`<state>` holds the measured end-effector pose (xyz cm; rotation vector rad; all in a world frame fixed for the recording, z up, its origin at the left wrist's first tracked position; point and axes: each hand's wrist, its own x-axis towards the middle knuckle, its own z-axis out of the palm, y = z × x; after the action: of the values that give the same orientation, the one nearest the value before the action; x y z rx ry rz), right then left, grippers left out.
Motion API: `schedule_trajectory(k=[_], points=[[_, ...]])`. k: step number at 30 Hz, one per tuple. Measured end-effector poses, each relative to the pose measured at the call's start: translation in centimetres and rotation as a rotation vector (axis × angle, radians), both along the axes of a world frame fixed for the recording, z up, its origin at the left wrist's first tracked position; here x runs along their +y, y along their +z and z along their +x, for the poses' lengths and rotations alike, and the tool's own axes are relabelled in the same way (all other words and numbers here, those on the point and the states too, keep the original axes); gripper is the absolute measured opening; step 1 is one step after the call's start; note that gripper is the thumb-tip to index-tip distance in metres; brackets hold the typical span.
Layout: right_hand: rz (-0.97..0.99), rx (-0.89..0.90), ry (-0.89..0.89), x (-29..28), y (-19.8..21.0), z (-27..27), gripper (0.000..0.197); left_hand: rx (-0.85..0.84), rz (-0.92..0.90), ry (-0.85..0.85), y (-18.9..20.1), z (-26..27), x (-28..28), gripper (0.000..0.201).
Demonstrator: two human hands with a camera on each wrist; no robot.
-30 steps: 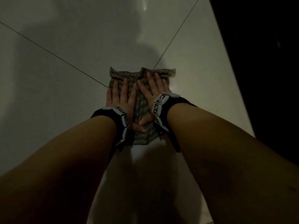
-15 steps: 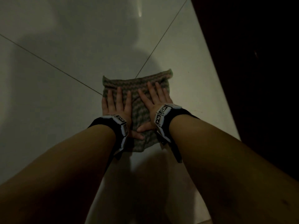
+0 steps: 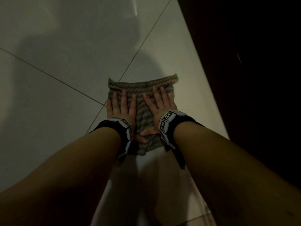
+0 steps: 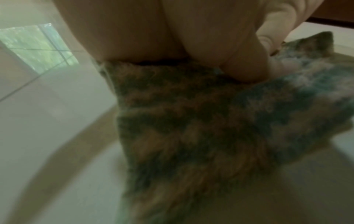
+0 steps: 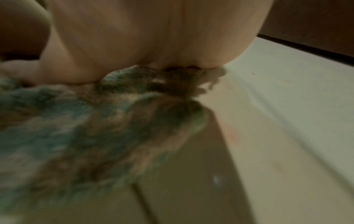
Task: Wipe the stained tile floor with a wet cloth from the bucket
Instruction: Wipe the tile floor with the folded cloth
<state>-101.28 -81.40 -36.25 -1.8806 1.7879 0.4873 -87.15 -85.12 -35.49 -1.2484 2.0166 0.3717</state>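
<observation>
Cloth (image 3: 141, 110) lay flat on the pale tile floor (image 3: 48, 111), over a grout joint. Left hand (image 3: 121, 110) and right hand (image 3: 160, 106) pressed it side by side, fingers straight and slightly spread, thumbs meeting. It showed green-and-pink zigzag stripes.

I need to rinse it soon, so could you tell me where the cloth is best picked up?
Probably the far hem of the cloth, pinched from above: it lies flat on the floor, bare beyond the left hand and right hand.

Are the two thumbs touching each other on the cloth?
Touching. The head view shows the left hand's thumb tip meeting the right hand's thumb on the cloth.
</observation>
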Motion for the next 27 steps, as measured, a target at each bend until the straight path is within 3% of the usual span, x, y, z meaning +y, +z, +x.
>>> schedule_trajectory(k=[10, 17, 27], points=[[0.098, 0.028, -0.1, 4.5, 0.5, -0.4, 0.13, 0.052, 0.021, -0.091, 0.1, -0.7, 3.7, 0.153], [0.144, 0.011, -0.164, 10.5, 1.2, 0.3, 0.13, 0.158, 0.045, -0.105, 0.6, -0.1, 9.4, 0.125], [0.235, 0.069, -0.268, 18.9, 1.5, 2.2, 0.131, 0.172, 0.061, -0.25, -0.1, 1.2, 16.7, 0.14]])
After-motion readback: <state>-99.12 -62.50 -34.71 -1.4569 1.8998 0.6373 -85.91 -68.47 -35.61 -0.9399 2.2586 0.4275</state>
